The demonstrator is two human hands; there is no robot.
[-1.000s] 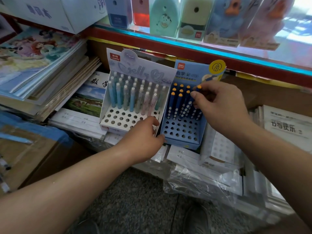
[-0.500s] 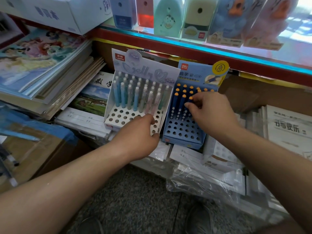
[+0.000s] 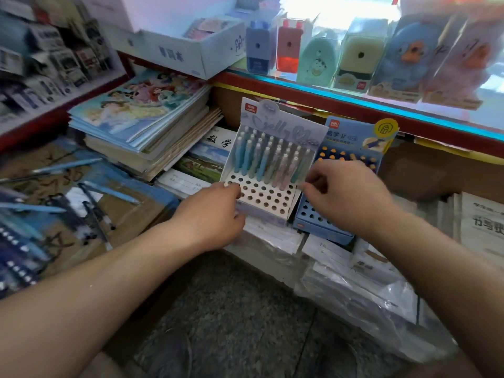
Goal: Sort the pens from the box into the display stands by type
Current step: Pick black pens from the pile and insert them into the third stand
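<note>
My left hand (image 3: 215, 214) grips the front left corner of the white display stand (image 3: 261, 199), fingers curled over its edge. My right hand (image 3: 346, 195) curls at the stand's right wall, beside the blue display stand (image 3: 321, 227); I cannot tell whether it grips. Loose blue pens (image 3: 109, 190) lie on the cardboard box (image 3: 128, 216), left.

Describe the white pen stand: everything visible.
The white stand looks like cardboard: a grid of round holes under a header card with a red logo. Pastel pens fill the rear rows; the front rows are empty. It sits on stacked notebooks, beside the blue stand. The left hand grips its front-left corner; whether the right hand touches it is unclear.
</note>
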